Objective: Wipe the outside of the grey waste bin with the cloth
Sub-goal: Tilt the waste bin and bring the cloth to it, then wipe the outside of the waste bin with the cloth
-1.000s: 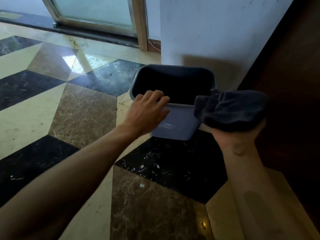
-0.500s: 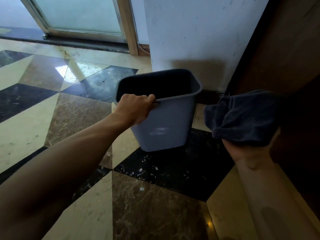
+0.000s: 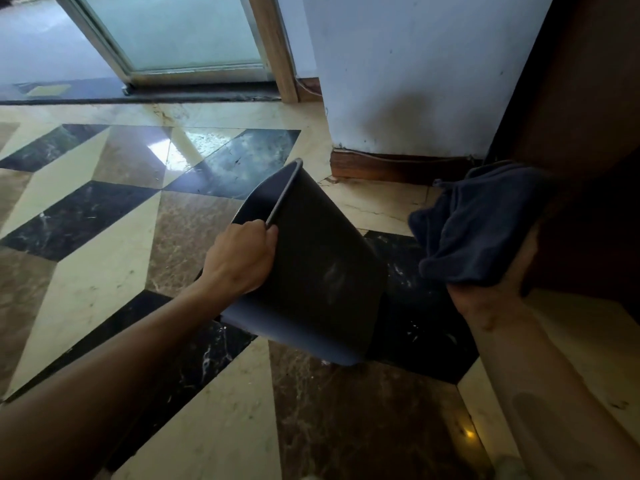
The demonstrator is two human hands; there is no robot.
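Observation:
The grey waste bin [image 3: 322, 271] is held off the floor and tipped over, its opening facing up and left and one broad outer side turned towards me. My left hand [image 3: 242, 259] grips its rim at the near corner. To the right, my right hand [image 3: 491, 296] holds a bunched dark blue cloth [image 3: 474, 223], palm up, a short way from the bin's side and not touching it. The cloth covers most of the right hand's fingers.
The floor is polished marble in black, brown and cream diamonds [image 3: 104, 271]. A white wall with a wooden skirting board [image 3: 398, 164] stands behind the bin. A dark wooden panel [image 3: 581, 116] rises at the right. A frosted glass door [image 3: 180, 32] is at the back left.
My left hand took hold of the bin's rim, then lifted the bin and tipped it towards me. The right hand with the cloth stayed to the right of the bin.

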